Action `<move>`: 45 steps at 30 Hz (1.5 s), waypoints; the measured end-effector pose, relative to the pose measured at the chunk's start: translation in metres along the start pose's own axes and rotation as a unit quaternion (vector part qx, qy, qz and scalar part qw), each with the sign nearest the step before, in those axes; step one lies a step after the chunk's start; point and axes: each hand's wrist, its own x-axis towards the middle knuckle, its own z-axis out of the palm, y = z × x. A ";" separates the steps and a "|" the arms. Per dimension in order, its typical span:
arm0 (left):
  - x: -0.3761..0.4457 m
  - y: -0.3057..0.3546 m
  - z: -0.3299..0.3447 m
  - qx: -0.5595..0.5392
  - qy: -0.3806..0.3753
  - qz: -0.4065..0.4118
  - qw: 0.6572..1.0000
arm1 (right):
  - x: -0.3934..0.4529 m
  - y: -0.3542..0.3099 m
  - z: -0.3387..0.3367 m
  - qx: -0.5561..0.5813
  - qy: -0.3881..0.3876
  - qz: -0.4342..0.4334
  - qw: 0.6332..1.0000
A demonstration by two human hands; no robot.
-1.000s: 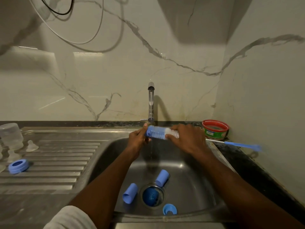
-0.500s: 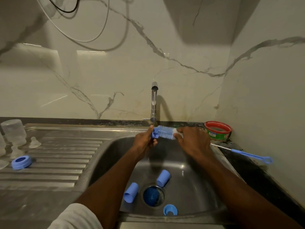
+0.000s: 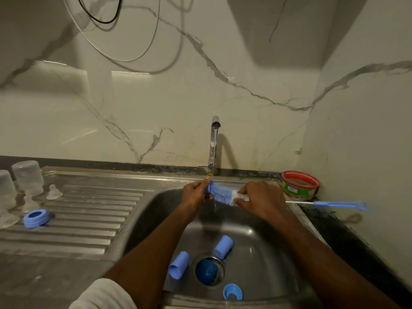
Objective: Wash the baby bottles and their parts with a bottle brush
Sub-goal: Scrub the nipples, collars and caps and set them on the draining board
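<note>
Under the running tap (image 3: 214,143) I hold the bottle brush (image 3: 220,194) level over the sink (image 3: 274,259). My left hand (image 3: 194,195) pinches the tip of its blue and white bristle head. My right hand (image 3: 259,200) grips the brush at the base of the bristles, and the blue handle (image 3: 338,205) sticks out to the right. Two blue caps (image 3: 179,267) (image 3: 223,246) and a blue ring (image 3: 232,292) lie in the sink by the drain. Two clear bottles (image 3: 26,177) (image 3: 6,192), a clear nipple (image 3: 54,192) and a blue ring (image 3: 35,218) stand on the draining board.
A red and green tub (image 3: 299,186) sits on the dark counter at the back right corner. A blue object fills the drain (image 3: 208,273). Marble walls close in behind and on the right. Cables hang on the wall above.
The brush and both hands stay under the tap, with the bristle head tilting slightly down to the right. The camera has shifted a little.
</note>
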 end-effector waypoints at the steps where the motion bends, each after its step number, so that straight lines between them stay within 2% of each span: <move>1: 0.000 0.001 -0.002 0.001 0.005 0.004 1.000 | 0.001 0.000 -0.003 0.007 0.006 -0.022 1.000; 3: 0.001 0.003 -0.002 0.003 0.002 -0.008 1.000 | 0.002 -0.001 -0.007 0.012 0.063 -0.012 0.998; 5: -0.002 0.006 0.002 -0.008 -0.010 -0.026 1.000 | -0.002 -0.002 -0.006 0.014 0.103 0.055 0.993; 7: -0.003 0.005 0.005 0.006 -0.021 -0.019 1.000 | -0.006 -0.001 -0.001 0.026 0.062 0.101 0.993; 8: -0.003 0.004 0.005 0.022 -0.025 -0.007 0.999 | -0.006 -0.001 0.002 0.026 0.025 0.094 0.995; 10: -0.004 0.002 0.001 0.037 -0.014 0.014 0.999 | -0.005 0.000 0.002 0.037 -0.038 0.038 0.998; 12: -0.003 0.003 -0.004 0.042 0.000 0.022 0.999 | -0.002 0.001 -0.003 0.080 -0.056 -0.012 0.995; 14: -0.002 0.005 -0.007 0.058 0.003 0.012 0.998 | -0.002 0.002 -0.006 0.087 -0.004 0.003 0.996; 16: -0.003 0.005 -0.002 0.048 0.002 -0.010 0.999 | -0.005 0.004 -0.005 0.071 0.055 0.061 0.994; 18: -0.003 0.003 0.002 0.061 -0.010 -0.005 0.998 | -0.010 0.004 0.000 0.057 0.047 0.081 0.994; 20: -0.004 0.000 0.000 0.093 -0.025 0.023 0.995 | -0.011 0.002 0.003 0.028 0.004 0.041 0.999; 23: -0.002 0.000 -0.008 0.080 0.007 0.035 0.996 | -0.008 0.000 0.000 0.049 -0.015 -0.026 0.998; 27: 0.001 0.000 -0.004 0.064 -0.008 -0.013 0.998 | -0.009 -0.001 -0.001 0.053 0.089 0.041 0.994; 30: 0.002 -0.004 0.002 0.084 0.002 -0.010 0.996 | -0.012 -0.005 0.008 0.042 0.049 0.086 0.994; 33: 0.004 -0.004 0.000 0.102 0.020 0.019 0.994 | -0.010 -0.006 0.007 0.036 0.000 0.034 0.999; 36: 0.003 -0.004 -0.002 0.077 0.032 0.036 0.996 | -0.010 -0.004 0.001 0.062 0.002 -0.007 0.998; 39: 0.002 -0.005 0.002 0.045 0.007 0.029 0.999 | -0.012 -0.008 0.000 0.049 0.077 0.044 0.995; 41: 0.000 -0.003 0.008 0.024 -0.014 0.024 0.999 | -0.013 -0.009 0.002 0.053 0.095 0.102 0.989; 43: -0.001 -0.003 0.012 0.035 -0.032 0.040 0.998 | -0.012 -0.007 0.006 0.044 0.075 0.130 0.988; 45: -0.002 -0.005 0.010 0.063 -0.044 0.065 0.995 | -0.010 -0.004 0.010 0.034 0.015 0.110 0.993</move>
